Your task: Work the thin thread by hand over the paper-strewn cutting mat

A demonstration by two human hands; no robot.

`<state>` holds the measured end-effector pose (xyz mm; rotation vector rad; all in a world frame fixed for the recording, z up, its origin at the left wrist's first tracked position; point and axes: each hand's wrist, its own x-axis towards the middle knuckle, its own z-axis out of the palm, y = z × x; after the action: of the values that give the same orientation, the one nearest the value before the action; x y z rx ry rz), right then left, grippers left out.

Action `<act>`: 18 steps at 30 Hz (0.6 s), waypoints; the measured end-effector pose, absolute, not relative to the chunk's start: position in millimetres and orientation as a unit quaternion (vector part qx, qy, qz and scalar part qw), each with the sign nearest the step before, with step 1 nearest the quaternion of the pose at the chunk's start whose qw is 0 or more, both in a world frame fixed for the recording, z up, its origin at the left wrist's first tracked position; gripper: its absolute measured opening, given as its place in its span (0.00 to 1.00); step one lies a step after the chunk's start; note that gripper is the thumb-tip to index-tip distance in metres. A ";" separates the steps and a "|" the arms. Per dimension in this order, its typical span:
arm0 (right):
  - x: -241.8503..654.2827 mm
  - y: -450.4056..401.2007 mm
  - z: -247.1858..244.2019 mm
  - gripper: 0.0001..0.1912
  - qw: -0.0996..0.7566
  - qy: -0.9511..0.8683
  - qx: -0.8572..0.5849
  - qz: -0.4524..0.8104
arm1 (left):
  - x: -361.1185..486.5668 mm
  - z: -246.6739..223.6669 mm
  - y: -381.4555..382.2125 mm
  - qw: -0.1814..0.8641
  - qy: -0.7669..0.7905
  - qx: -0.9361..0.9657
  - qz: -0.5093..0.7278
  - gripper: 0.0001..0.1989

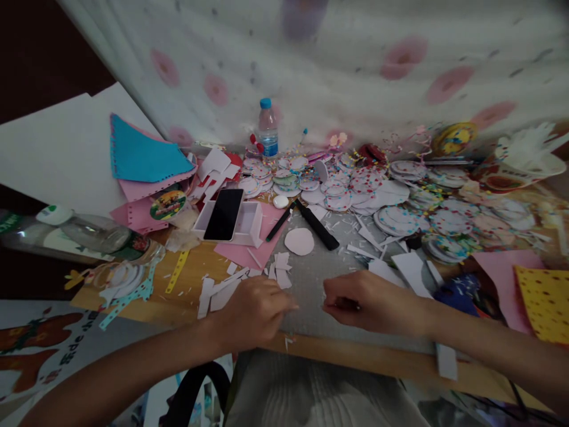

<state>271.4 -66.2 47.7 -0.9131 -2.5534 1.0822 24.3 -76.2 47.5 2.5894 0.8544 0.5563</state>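
Observation:
My left hand (262, 308) is curled over the front of the grey cutting mat (306, 296), fingers bent and thumb tucked in. Across a gap from it, my right hand (360, 299) is closed too, thumb against the bent fingers. If either hand pinches something, it is too small or hidden to make out. Just beyond them lies a round pale paper disc (299, 241). Past the disc are a thick black pen-like tool (317, 225) and a thinner dark pen (281, 222). White paper scraps (280, 270) lie close to my left hand.
A phone (223, 214) leans on a white box (249, 224) at left. Many decorated paper discs (364, 181) are heaped at the back, by a water bottle (268, 130). Blue-handled scissors (460, 292) and yellow patterned paper (544, 299) are at right; plastic bottles (89, 231) lie far left.

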 end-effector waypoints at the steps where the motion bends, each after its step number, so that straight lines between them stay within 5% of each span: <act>1: 272.9 -67.1 48.2 0.08 0.111 -0.907 -0.287 0.289 | 25.5 47.2 -74.2 0.264 0.337 0.886 0.177 0.13; 6: 279.2 -69.1 58.0 0.13 0.177 -0.973 -0.128 -0.073 | 32.5 46.2 -74.1 0.773 0.382 0.501 0.076 0.15; 10: 280.7 -65.8 66.3 0.11 0.287 -0.936 -0.020 -0.202 | 36.8 34.5 -87.0 0.933 0.256 0.248 0.043 0.19; 14: 284.0 -62.1 63.0 0.05 0.246 -0.960 -0.064 -0.118 | 32.4 39.2 -82.6 0.834 0.325 0.438 0.088 0.17; 18: 287.1 -61.0 59.4 0.12 0.188 -0.929 -0.262 0.181 | 19.6 59.5 -69.8 0.407 0.390 0.808 0.173 0.14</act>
<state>287.1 -61.0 59.4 -0.7370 -2.6148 0.5101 19.6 -69.8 59.5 2.0369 0.9823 0.4355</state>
